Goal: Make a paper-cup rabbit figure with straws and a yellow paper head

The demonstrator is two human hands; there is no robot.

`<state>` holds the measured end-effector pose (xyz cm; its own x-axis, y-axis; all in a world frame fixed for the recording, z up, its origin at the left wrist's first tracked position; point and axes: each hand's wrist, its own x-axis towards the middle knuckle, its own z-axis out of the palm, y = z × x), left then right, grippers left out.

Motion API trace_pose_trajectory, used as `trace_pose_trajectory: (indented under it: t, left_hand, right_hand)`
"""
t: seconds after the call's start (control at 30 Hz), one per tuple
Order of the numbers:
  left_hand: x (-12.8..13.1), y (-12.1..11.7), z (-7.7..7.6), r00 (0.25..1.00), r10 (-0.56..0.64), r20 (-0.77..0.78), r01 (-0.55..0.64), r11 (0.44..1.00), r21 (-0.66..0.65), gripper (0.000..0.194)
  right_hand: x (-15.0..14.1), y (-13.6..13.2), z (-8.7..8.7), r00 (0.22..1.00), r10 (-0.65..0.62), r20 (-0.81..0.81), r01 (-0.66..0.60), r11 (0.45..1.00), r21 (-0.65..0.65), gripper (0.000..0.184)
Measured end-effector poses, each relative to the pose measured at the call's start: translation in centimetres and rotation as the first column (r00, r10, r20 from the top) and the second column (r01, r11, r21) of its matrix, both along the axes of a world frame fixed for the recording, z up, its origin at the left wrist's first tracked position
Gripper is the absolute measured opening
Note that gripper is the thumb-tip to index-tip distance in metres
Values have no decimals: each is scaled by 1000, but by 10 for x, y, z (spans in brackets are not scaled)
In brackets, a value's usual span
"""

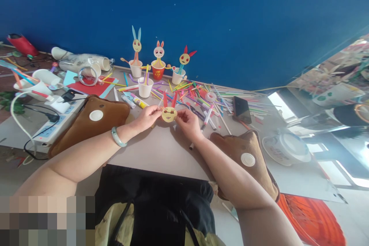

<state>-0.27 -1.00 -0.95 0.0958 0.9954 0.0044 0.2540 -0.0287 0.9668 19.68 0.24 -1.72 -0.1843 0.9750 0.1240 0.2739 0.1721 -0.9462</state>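
Both hands meet over the grey table on a small yellow paper rabbit face with two red ears and a drawn face. My left hand pinches its left edge with fingers closed. My right hand pinches its right edge, fingers curled. A pale green bangle circles my left wrist. Just behind the face stands a white paper cup with bent straws in it.
Three finished cup rabbits stand at the back against the blue wall. Coloured straws and markers litter the table, with a phone, tape roll, glue stick, two brown pouches, and a power strip at left.
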Motion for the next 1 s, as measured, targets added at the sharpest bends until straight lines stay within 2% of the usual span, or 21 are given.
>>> trace_pose_trajectory:
  t: [0.23,0.77,0.9,1.0]
  left_hand:
    - [-2,2,-6,1000,-24,-17,25,999,33,24]
    - [-2,3,-6,999,-20,-37,21,999,26,22]
    - [-5,3,-9,989,-51,-139,58,997,48,20]
    - [-8,3,-10,959,-19,-281,59,989,137,18]
  right_hand:
    - [0,1,-1,1000,4,-10,-4,1000,2,19]
    - [0,2,-3,1000,25,-13,-25,1000,-4,20]
    - [0,3,-5,999,31,-21,-31,999,-9,21]
    - [3,5,-7,998,52,45,-51,998,-28,24]
